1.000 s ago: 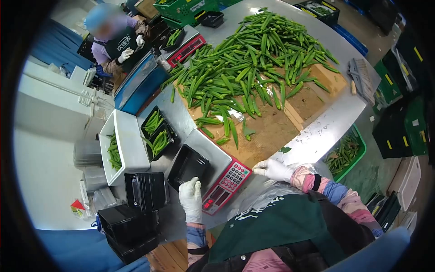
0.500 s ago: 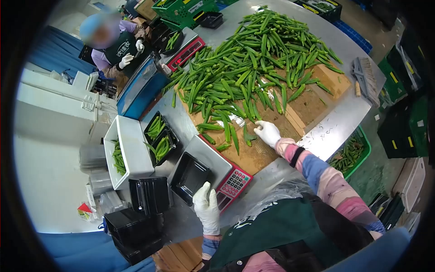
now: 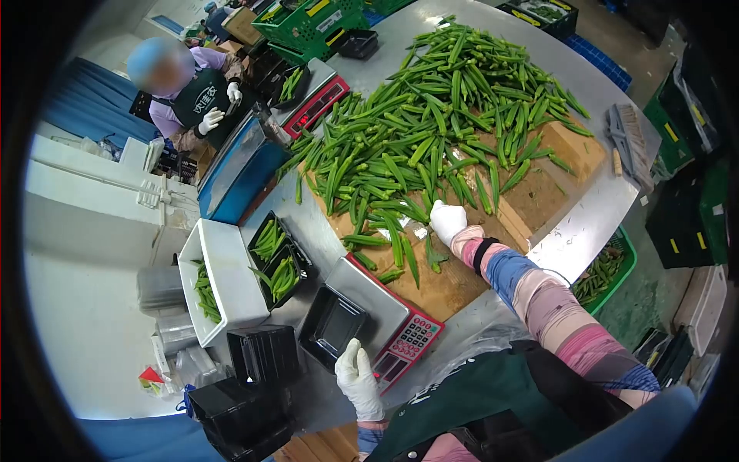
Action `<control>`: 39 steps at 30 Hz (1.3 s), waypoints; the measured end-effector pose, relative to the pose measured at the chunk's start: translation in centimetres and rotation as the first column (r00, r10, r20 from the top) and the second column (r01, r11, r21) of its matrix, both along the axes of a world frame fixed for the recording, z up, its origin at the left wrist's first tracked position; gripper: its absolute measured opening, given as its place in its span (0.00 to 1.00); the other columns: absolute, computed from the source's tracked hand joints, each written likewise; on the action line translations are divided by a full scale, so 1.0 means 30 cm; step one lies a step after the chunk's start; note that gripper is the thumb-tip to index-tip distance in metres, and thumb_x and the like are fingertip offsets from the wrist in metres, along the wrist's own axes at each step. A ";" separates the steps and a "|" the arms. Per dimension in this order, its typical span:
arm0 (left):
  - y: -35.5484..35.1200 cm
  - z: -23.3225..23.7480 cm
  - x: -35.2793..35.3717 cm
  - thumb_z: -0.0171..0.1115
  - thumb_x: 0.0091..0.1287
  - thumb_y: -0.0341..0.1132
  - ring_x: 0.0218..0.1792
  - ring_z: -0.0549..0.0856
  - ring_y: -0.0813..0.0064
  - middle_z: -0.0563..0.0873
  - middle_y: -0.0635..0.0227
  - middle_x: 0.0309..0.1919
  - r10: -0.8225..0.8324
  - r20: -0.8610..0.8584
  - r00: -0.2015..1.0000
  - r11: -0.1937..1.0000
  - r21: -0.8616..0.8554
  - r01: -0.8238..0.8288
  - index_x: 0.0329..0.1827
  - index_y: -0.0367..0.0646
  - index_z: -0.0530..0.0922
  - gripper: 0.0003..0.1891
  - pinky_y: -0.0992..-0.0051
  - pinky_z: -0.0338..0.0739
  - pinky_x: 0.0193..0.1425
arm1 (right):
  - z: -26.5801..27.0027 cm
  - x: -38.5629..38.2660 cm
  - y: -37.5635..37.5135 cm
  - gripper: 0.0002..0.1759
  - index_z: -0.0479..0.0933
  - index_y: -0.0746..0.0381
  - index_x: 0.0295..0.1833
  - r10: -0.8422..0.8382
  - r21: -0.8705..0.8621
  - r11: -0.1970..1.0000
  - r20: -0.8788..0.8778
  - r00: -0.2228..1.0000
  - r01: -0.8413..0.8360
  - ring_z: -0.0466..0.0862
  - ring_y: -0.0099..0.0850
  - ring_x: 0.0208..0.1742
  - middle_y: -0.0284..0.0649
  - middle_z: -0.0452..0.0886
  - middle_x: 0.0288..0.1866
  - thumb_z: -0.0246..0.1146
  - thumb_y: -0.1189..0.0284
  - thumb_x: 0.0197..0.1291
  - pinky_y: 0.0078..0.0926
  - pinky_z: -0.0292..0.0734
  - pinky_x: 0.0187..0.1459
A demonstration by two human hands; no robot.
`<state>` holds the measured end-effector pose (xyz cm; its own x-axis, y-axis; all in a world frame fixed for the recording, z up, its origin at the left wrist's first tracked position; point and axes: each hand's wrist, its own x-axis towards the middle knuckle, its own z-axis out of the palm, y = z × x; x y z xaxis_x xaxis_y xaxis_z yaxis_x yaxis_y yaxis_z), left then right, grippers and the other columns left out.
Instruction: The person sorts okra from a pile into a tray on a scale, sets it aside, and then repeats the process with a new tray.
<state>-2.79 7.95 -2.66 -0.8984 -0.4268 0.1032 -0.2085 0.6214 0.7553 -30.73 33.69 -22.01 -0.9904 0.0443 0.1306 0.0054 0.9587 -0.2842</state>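
A big heap of green okra (image 3: 431, 115) lies over flattened cardboard (image 3: 454, 285) on the metal table. White-gloved, my right hand (image 3: 448, 222) is at the heap's near edge with its fingers curled in; what they hold, if anything, is hidden. My left hand (image 3: 359, 380), also gloved, rests at the near rim of a black tray (image 3: 334, 323), thumb and fingers close together. That tray has nothing in it and sits on a scale (image 3: 400, 339) with a red keypad edge. Two black trays with okra (image 3: 283, 276) stand beyond the scale.
A white bin (image 3: 223, 269) with okra stands left, near stacked black trays (image 3: 263, 353). A brush (image 3: 630, 146) lies at the table's right edge above a green basket (image 3: 627, 266). Across the table, a person (image 3: 192, 96) stands by another scale (image 3: 315, 106).
My right hand has moved slightly up and left, into the edge of the okra, and its fingers have curled in. The view has shifted a little; my left hand stays by the black tray.
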 end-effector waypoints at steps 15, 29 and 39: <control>-0.110 -0.017 0.076 0.63 0.75 0.28 0.48 0.86 0.71 0.88 0.62 0.46 0.155 -0.168 0.974 0.988 0.031 -0.152 0.54 0.35 0.86 0.10 0.71 0.80 0.57 | 0.053 0.000 0.022 0.06 0.79 0.65 0.39 0.083 -0.074 0.994 0.014 0.996 -0.082 0.90 0.50 0.31 0.52 0.86 0.27 0.59 0.75 0.61 0.48 0.84 0.35; -0.125 -0.039 0.166 0.64 0.74 0.27 0.49 0.86 0.73 0.87 0.62 0.47 0.186 -0.148 0.971 0.977 0.130 -0.167 0.55 0.33 0.85 0.11 0.73 0.81 0.58 | -0.018 -0.027 0.024 0.24 0.77 0.68 0.50 0.027 -0.057 0.998 0.137 0.990 -0.019 0.91 0.47 0.36 0.48 0.89 0.33 0.73 0.66 0.51 0.45 0.84 0.37; -0.061 -0.014 0.087 0.62 0.76 0.28 0.51 0.86 0.74 0.87 0.62 0.49 0.170 -0.121 0.978 0.966 0.214 -0.142 0.56 0.33 0.84 0.11 0.74 0.80 0.61 | 0.169 0.054 0.063 0.22 0.88 0.62 0.43 0.045 -0.191 0.981 0.416 0.908 0.039 0.90 0.48 0.46 0.50 0.90 0.43 0.74 0.56 0.48 0.44 0.85 0.47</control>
